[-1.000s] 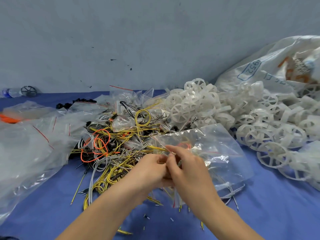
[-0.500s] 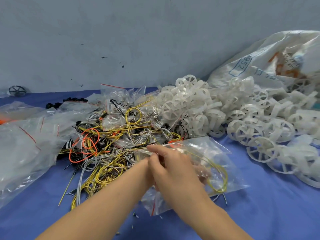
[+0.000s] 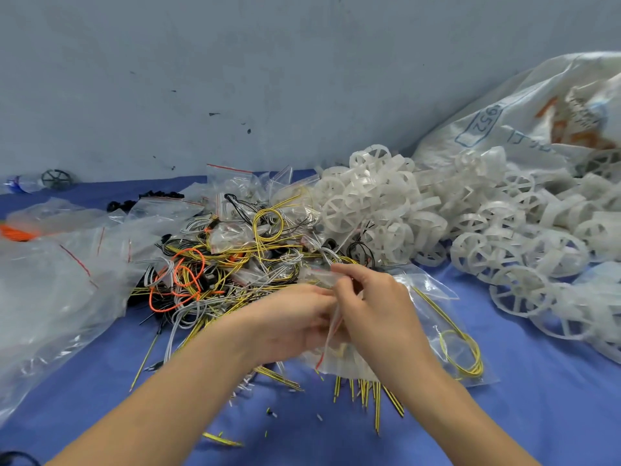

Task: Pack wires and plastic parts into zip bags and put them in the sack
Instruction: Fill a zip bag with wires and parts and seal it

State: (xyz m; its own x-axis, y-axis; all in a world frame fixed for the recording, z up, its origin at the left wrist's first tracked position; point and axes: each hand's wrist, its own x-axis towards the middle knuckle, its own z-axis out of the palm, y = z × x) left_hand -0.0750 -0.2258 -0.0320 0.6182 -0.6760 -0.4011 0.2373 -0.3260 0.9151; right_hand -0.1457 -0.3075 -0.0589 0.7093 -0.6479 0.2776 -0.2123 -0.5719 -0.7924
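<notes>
A clear zip bag lies on the blue cloth in front of me with a coil of yellow-black wire inside it. My left hand and my right hand both pinch the bag's red-lined mouth at its left end. A tangled pile of wires, yellow, white, black and orange, lies just beyond my hands. White plastic wheel parts are heaped to the right. The big white sack leans against the wall at the far right.
Loose clear zip bags are piled at the left, some at the back over the wires. Cut yellow-black wire ends lie below my hands. A black wheel part and a bottle sit by the wall at far left.
My hands have shifted along the mouth of the bag and the bag has settled flatter on the cloth, with the yellow wire coil now toward its right end. The view moved slightly.
</notes>
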